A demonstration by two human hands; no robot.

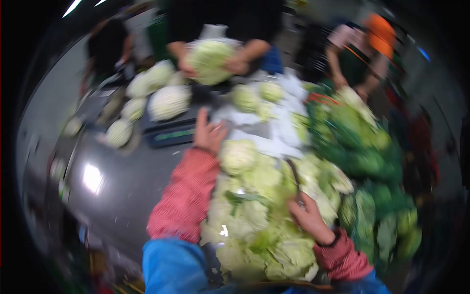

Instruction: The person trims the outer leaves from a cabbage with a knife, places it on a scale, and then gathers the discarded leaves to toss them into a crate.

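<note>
My left hand [209,133] reaches forward with fingers spread, beside a pale trimmed cabbage [237,156] at the far end of a pile of cabbages [264,215]. It holds nothing. My right hand [307,215] rests low on the pile and grips a knife [294,175] whose dark blade points away from me over the leaves. Both sleeves are red, above a blue apron. The picture is motion-blurred.
A shiny steel table [112,186] lies to the left. Across it a person in black holds a wrapped cabbage [210,60]. More trimmed cabbages [169,100] sit at the far left, a scale [171,133] near them. Green untrimmed cabbages [367,161] pile at right, by another person.
</note>
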